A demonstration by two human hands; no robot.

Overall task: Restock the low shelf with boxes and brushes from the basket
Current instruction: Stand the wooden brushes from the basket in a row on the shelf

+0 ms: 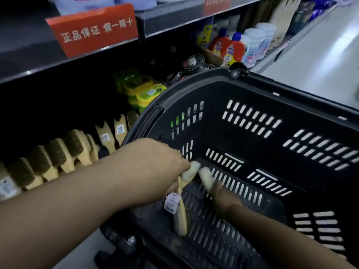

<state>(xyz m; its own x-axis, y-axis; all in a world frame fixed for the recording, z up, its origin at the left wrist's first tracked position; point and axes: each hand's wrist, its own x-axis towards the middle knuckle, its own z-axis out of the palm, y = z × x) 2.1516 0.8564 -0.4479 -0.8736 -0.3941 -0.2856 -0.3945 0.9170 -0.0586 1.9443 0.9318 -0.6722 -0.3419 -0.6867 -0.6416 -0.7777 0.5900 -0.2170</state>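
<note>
A brush point(180, 216) with a wooden handle, a white fluffy head and a tag is gripped by the left hand point(155, 171) inside the basket point(194, 84). A second brush point(206, 178), just beside it, is held at its fluffy end by the right hand point(221, 197). Beyond the basket's rim, a brush row point(58, 158) and green boxes point(143, 90) are seen shelved.
</note>
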